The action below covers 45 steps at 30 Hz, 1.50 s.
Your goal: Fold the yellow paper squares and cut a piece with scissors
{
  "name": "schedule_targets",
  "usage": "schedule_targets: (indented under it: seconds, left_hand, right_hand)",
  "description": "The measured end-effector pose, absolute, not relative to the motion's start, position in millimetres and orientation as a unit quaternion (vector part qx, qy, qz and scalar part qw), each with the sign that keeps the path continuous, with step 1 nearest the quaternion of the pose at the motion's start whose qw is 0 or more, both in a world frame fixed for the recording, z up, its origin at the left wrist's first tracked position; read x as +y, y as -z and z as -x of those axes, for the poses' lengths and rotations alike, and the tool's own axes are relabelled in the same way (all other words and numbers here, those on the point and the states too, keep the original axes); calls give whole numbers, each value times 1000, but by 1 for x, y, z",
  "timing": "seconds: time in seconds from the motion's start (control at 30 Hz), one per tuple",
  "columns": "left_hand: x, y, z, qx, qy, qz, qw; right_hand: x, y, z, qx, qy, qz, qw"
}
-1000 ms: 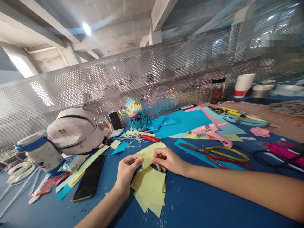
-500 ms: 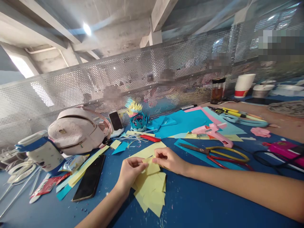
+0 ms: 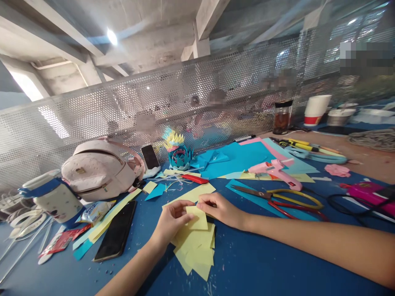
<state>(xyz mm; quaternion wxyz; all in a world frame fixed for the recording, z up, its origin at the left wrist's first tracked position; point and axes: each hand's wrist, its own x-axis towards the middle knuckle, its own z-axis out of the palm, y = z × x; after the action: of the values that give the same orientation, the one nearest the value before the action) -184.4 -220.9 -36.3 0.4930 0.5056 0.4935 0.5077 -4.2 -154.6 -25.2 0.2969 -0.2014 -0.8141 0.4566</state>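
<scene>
Between thumb and fingers, my left hand (image 3: 173,218) pinches a small yellow paper piece (image 3: 197,218). My right hand (image 3: 216,207) has its fingers closed at the upper edge of the same piece. Below both hands lies a fanned pile of yellow paper pieces (image 3: 196,250) on the blue table (image 3: 253,263). A larger yellow sheet (image 3: 197,191) lies just beyond the hands. Right of them are the scissors (image 3: 249,191) with yellow and red handles, on a blue strip, and a pink glue gun (image 3: 274,170).
On the left are a black phone (image 3: 117,234), a cup (image 3: 55,201) and a pink backpack (image 3: 98,168). A folded-paper model (image 3: 178,152) and a red cutter (image 3: 195,179) stand or lie beyond the hands. Blue sheets (image 3: 247,156) lie at the back.
The small yellow piece now faces the camera more flatly and shows more of its surface. My right hand's fingers have shifted slightly left and down along its top edge.
</scene>
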Motion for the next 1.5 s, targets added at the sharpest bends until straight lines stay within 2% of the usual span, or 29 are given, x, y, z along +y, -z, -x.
schedule_targets:
  seconds: [0.13,0.33,0.53,0.73,1.03,1.5]
  left_hand:
    - [-221,35,185,504,-503,-487,506]
    - [-222,32,187,495,-507,-443,549]
    - [-223,27,186,509,-519,-462,508]
    - [-225,22,183,457,-546,-498,495]
    - [-227,27,174,503,-526,-563,393]
    - [-229,29,171,523,-533,-524,409]
  right_hand:
    - [-156,24,3,-805,-483,192,286]
    - [-157,19,1,-825,-399,169,363]
    - [-156,20,0,-838,-389,151,351]
    - [-156,20,1,-836,-417,175,311]
    - [-158,21,2,-841,-414,173,302]
    - [-157,21,1,-848,-399,165,306]
